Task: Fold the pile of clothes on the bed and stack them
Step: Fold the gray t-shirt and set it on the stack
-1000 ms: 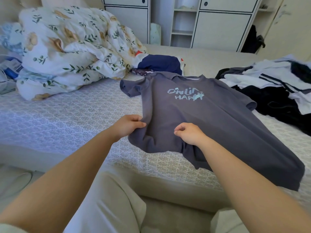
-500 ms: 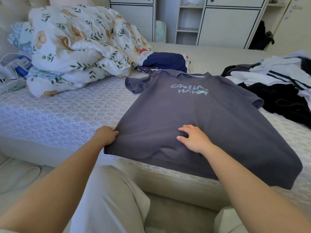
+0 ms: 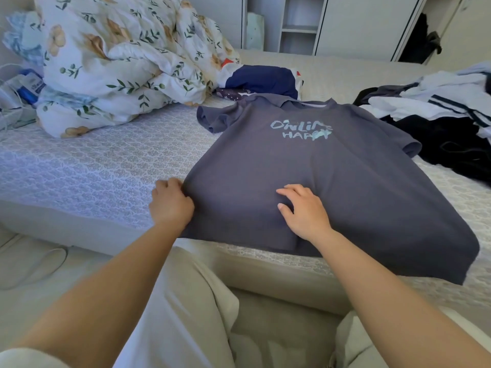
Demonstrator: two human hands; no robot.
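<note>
A grey-purple T-shirt (image 3: 332, 181) with pale blue lettering lies spread face up on the bed (image 3: 93, 171), its hem at the near edge. My left hand (image 3: 171, 201) grips the shirt's left side near the hem, fingers curled on the fabric. On the lower front of the shirt rests my right hand (image 3: 304, 211), fingers spread and relaxed. A pile of dark and white clothes (image 3: 446, 118) waits at the right side of the bed.
A bunched floral duvet (image 3: 122, 59) fills the back left of the bed. A navy folded item (image 3: 261, 79) sits behind the shirt's collar. Cables and a blue packet (image 3: 24, 86) lie at far left. White wardrobes (image 3: 358, 22) stand beyond the bed.
The shirt was lifted at its hem a second ago; it has been pulled toward me and laid flat. My right hand let go and now rests on it.
</note>
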